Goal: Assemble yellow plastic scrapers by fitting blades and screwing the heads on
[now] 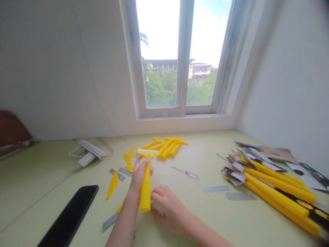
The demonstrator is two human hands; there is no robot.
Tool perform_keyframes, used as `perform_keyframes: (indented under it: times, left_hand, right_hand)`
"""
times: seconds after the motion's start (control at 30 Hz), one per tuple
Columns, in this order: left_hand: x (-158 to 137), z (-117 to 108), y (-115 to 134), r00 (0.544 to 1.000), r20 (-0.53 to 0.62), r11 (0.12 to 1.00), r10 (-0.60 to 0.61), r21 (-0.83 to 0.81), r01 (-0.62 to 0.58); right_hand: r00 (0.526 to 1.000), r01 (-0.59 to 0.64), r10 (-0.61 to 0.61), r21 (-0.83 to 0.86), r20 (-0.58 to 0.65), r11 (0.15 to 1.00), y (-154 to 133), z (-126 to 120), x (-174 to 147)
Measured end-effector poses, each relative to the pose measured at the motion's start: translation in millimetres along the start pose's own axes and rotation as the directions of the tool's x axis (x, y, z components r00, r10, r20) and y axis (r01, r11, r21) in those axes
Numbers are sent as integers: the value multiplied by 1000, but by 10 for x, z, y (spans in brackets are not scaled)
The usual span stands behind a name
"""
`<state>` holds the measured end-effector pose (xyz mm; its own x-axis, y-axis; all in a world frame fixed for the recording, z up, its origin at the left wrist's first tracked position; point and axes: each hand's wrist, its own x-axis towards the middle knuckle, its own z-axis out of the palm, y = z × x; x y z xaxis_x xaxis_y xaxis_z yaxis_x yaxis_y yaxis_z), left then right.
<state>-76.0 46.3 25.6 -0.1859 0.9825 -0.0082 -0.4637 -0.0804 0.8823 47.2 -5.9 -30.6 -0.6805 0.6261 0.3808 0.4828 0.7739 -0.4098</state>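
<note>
My left hand [138,173] is wrapped round the neck of a yellow scraper [145,190], just under its head. The head points away from me, with a pale blade strip along its far edge. Beside the lower end of the handle is my right hand [167,207], its fingers curled in; whatever they hold, if anything, is hidden. Left of my left hand lie yellow plastic head pieces [112,186] and grey metal blades [117,175]. Another blade [110,222] rests by my left forearm. A small screwdriver [184,171] lies to the right.
Several yellow scraper handles [169,147] are piled below the window. At right lie long yellow-handled scrapers [280,188] with card packaging [277,154], and two loose blades [216,188]. A black phone [70,216] and a power strip [91,149] with cables are at left.
</note>
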Motion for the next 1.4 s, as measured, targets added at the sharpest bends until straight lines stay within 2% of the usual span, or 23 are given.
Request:
perform_keyframes:
  times: [0.37, 0.7, 0.9, 1.0, 1.13, 1.23, 1.4]
  left_hand:
    - [-11, 25, -49, 1000, 9, 1000, -5, 30, 5]
    - [-8, 17, -129, 996, 68, 997, -63, 41, 60]
    - [-21, 38, -154, 987, 135, 996, -86, 7, 86]
    - [-53, 73, -139, 984, 150, 996, -91, 0, 93]
    - [-127, 125, -101, 981, 169, 995, -97, 9, 97]
    - [-165, 149, -84, 976, 178, 992, -126, 31, 122]
    - [-162, 152, -99, 976, 171, 991, -132, 36, 128]
  right_hand:
    - [999, 34, -34, -1, -22, 999, 7, 117, 5]
    - [991, -105, 118, 174, -65, 979, 38, 86, -25]
    - [983, -170, 177, 109, -57, 979, 28, 71, -28]
    - [988, -153, 153, 31, -8, 988, 19, 38, 1]
    - [998, -55, 56, -34, 27, 998, 19, -23, 38]
    - [1000, -11, 12, -19, 19, 1000, 9, -74, 45]
    - [1000, -18, 17, 70, 7, 997, -14, -132, 8]
